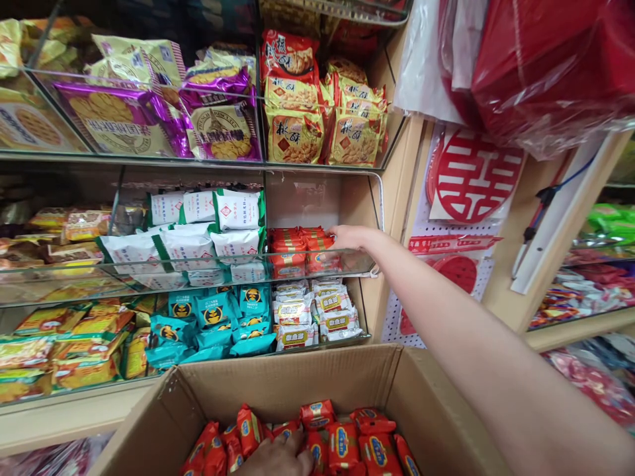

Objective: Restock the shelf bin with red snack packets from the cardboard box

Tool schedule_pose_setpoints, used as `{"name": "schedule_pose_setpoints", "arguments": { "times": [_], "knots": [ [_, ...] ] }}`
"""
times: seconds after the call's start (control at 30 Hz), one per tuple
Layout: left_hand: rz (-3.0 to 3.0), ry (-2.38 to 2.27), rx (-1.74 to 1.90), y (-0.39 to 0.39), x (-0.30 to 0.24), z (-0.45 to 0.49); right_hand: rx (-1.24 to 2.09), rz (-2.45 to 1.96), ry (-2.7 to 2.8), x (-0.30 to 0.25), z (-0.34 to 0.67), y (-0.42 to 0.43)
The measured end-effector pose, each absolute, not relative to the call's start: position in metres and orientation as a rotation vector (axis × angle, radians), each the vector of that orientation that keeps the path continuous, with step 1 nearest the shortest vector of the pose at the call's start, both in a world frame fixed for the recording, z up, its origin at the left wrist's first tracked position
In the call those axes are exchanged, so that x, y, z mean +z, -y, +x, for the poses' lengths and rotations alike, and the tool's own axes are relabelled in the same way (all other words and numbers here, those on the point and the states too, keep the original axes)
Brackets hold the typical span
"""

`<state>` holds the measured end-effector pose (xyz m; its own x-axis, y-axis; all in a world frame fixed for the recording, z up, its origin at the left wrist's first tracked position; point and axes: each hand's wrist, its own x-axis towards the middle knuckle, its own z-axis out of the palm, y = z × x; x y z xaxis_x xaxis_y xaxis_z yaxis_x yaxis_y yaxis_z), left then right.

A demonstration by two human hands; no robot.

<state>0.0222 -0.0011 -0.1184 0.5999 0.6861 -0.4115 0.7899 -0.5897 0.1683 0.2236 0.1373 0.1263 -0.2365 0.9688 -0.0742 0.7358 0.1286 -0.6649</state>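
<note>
My right arm stretches to the middle shelf, where my right hand (350, 237) is at the right end of a small stack of red snack packets (289, 256). Its fingers look closed on a packet at the right edge of that stack, though the fingertips are partly hidden. Down in an open cardboard box (292, 380), my left hand (278, 457) lies on loose red packets (343, 446) with blue-and-gold labels. The fingers of that hand are somewhat apart and touch the packets; the picture's bottom edge cuts off the wrist.
Glass strips front the shelves. White-and-green packets (191, 248) stand left of the red stack, with teal packets (213, 317) and white-and-gold packets (317, 311) below. Yellow biscuit bags (297, 132) fill the shelf above. Red decorations (476, 175) hang at the right.
</note>
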Motion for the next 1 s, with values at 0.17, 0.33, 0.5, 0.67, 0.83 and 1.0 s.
{"name": "schedule_pose_setpoints", "arguments": {
  "times": [0.17, 0.33, 0.5, 0.67, 0.83, 1.0],
  "knots": [
    [2.491, -1.198, -0.482, 0.000, -0.113, 0.022, 0.804, -1.648, 2.071, 0.127, 0.223, -0.136],
    [2.470, -1.235, -0.520, -0.002, -0.109, 0.025, 0.804, -1.658, 2.072, 0.127, 0.224, -0.136],
    [2.388, -1.285, -0.497, -0.003, -0.107, 0.025, 0.829, -1.624, 2.065, 0.127, 0.224, -0.136],
    [2.313, -1.341, -0.441, -0.005, -0.109, 0.021, 0.810, -1.637, 2.062, 0.127, 0.224, -0.135],
    [2.317, -1.325, -0.336, -0.006, -0.114, 0.016, 0.839, -1.634, 2.043, 0.126, 0.224, -0.137],
    [2.310, -1.344, -0.277, -0.003, -0.112, 0.014, 0.877, -1.595, 2.059, 0.123, 0.228, -0.144]
  ]
}}
